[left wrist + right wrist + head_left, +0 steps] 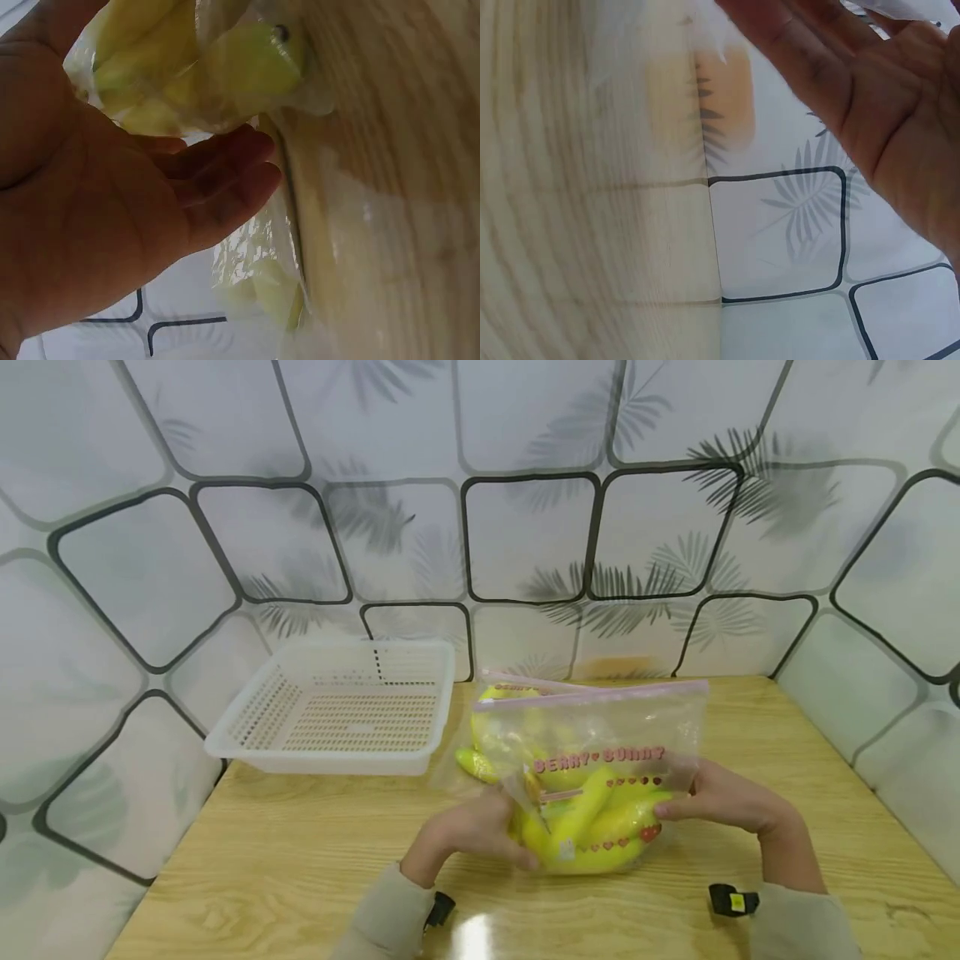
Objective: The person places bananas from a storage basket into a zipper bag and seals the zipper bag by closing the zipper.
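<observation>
A clear zip bag [622, 727] with a pink top seal and "BERRY BUNNY" print stands on the table with yellow bananas [592, 856] in its lower part. My left hand [483, 831] grips its left side, thumb in front. On the right side, my right hand [731, 797] holds the bag with the thumb in front and the other fingers behind it. The left wrist view has the left hand [97, 195] with curved fingers beside the bananas [247, 64]. In the right wrist view the right hand [877, 97] shows, but little of the bag.
Behind the front bag stands a second zip bag [491, 677], also holding yellow fruit [474, 763]. A white perforated plastic basket [322, 763] is at the back left of the wooden table [300, 868]. A patterned wall covering [532, 539] encloses the back and sides.
</observation>
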Tool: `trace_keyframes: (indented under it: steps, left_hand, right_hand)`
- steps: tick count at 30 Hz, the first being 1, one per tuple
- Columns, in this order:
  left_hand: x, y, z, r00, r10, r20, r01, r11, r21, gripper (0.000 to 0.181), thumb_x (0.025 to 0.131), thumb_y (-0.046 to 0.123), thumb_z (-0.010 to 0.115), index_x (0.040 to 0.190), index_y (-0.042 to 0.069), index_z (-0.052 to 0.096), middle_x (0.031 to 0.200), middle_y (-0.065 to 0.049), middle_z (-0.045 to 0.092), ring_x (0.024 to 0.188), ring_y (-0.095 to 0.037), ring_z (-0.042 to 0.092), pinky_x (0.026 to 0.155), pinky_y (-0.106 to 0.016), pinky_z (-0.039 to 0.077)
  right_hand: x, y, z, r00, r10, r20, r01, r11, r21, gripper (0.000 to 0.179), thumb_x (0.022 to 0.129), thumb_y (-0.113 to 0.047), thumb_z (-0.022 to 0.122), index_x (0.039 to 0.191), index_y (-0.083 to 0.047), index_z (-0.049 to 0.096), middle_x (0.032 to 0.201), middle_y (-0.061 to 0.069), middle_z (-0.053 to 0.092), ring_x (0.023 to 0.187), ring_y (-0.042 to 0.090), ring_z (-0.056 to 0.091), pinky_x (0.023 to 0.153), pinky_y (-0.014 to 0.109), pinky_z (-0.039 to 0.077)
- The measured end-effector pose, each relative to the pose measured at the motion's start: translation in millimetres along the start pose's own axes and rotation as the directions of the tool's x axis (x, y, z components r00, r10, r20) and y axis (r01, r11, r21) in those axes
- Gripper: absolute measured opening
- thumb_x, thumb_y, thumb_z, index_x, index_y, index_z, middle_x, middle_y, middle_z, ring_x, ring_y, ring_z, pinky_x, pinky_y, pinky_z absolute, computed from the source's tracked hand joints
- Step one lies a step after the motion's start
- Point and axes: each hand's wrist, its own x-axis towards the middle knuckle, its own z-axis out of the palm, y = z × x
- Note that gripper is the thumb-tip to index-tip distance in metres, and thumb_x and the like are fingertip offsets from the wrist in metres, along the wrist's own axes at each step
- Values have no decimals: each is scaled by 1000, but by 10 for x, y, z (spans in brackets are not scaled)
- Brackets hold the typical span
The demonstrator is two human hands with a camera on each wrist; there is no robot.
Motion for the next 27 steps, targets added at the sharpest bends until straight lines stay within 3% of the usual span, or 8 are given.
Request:
trace_keyframes:
  steps: [5, 9, 12, 16, 19, 21, 23, 27]
  left_hand:
    - [99, 41, 177, 1000, 3, -13, -3, 999, 48, 124, 73, 33, 89, 158, 9, 1, 162, -19, 10, 149, -31, 17, 121, -42, 20]
    - [166, 114, 259, 998, 62, -29, -60, 997, 43, 113, 73, 32, 88, 157, 12, 15, 157, -12, 30, 141, -21, 34, 117, -32, 28]
    - [203, 157, 289, 994, 96, -53, -96, 995, -1, 110, 74, 32, 88, 157, 18, 17, 155, -8, 35, 136, -16, 40, 114, -30, 32]
    - [280, 194, 286, 981, 130, -146, -156, 972, -179, 118, 71, 24, 90, 156, 34, 8, 157, 1, 29, 137, -13, 38, 114, -31, 32]
    - [320, 246, 269, 979, 54, -198, -119, 934, -338, 118, 70, 22, 90, 154, 34, 7, 151, 1, 35, 131, -14, 46, 109, -31, 39]
    - [329, 307, 258, 976, -53, -211, -39, 912, -409, 122, 71, 27, 89, 157, 25, 2, 153, -9, 34, 131, -21, 47, 106, -34, 43]
    - [346, 374, 254, 962, -155, -226, 40, 895, -445, 129, 70, 35, 88, 158, 18, -4, 154, -17, 31, 134, -27, 45, 106, -39, 42]
    - [459, 483, 258, 938, -219, -267, 58, 863, -502, 127, 71, 35, 88, 158, 14, -2, 149, -19, 37, 128, -29, 50, 101, -43, 46]
  right_hand:
    - [-22, -21, -1, 992, 123, 16, -121, 989, -91, 89, 79, -23, 85, 152, -5, 35, 149, 23, 40, 128, 35, 43, 98, 32, 44]
    - [-62, -51, -13, 991, 131, 2, -129, 978, -164, 89, 73, -25, 88, 146, -3, 41, 127, 17, 55, 108, 26, 53, 89, 32, 45]
    - [-121, -62, -54, 992, 123, -17, -124, 989, -79, 82, 75, -19, 86, 143, -3, 43, 115, 13, 57, 95, 21, 56, 81, 27, 48]
    - [-187, -74, -121, 997, 32, -76, -26, 996, 82, 67, 84, -6, 78, 141, -7, 43, 109, 18, 60, 85, 20, 64, 74, 31, 55]
    - [-200, -89, -150, 988, -62, -145, 80, 989, 125, 45, 92, 0, 65, 132, -8, 45, 100, 15, 64, 78, 18, 66, 68, 34, 57]
    - [-195, -100, -153, 980, -96, -171, 119, 985, 128, 36, 95, 1, 61, 127, -9, 47, 97, 10, 67, 78, 17, 66, 67, 34, 57]
    - [-186, -112, -146, 978, -101, -185, 124, 985, 118, 31, 97, -1, 59, 125, -10, 48, 101, 5, 67, 85, 14, 65, 72, 31, 56]
    - [-174, -118, -126, 970, -92, -223, 126, 982, 144, 34, 97, -2, 60, 129, -10, 49, 112, 5, 64, 95, 15, 64, 79, 30, 55]
